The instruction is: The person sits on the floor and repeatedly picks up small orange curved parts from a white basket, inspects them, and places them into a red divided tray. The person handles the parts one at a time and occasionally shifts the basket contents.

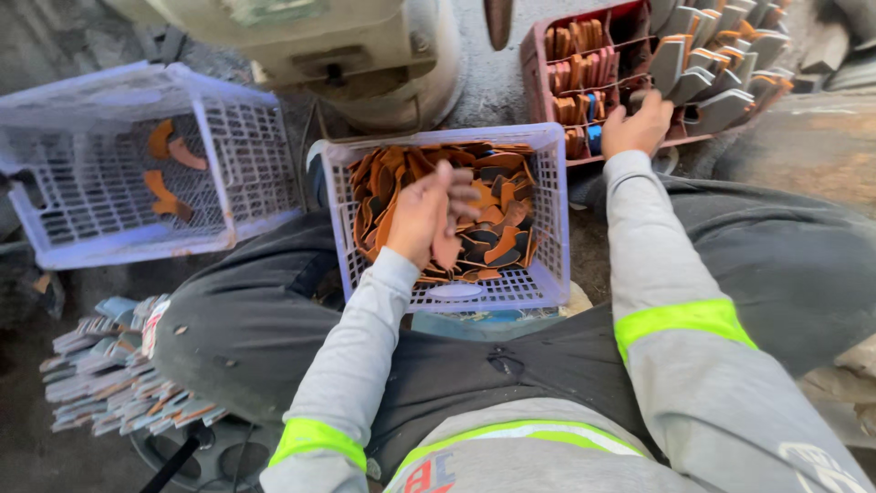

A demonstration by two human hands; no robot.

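- Sitting person seen from above, dark trousers, grey sleeves with yellow-green reflective bands.
- left hand [429, 215] at frame centre, over the middle lilac basket [547, 228]; fingers curled together around thin brown pieces [447, 246], grip closed on them, back of hand toward camera.
- middle lilac basket rests on the lap, just above the knees; filled with a loose heap of curved leather-like cutouts [497, 196], brown, orange and dark grey, overlapping.
- right hand [637, 128] at upper right, reaching into the red tray [538, 82]; fingers bent down among the contents, fingertips hidden, so cannot tell if its grip has anything or how far open it is.
- red tray holds upright rows of brown-orange flat pieces [575, 68] on its left side and a fan of grey wedge-shaped pieces [703, 82] on its right side; a couple of blue bits near the hand.
- second lilac basket [237, 164] at upper left, tilted on its side on the floor, nearly bare, a few orange curved cutouts [164, 187] inside.
- stack of grey flat pieces [119, 374] at lower left, fanned out beside the left thigh.
- pale machine base [365, 55] at top centre, behind the middle basket.
- concrete floor [502, 91] grey and dusty between baskets and tray.
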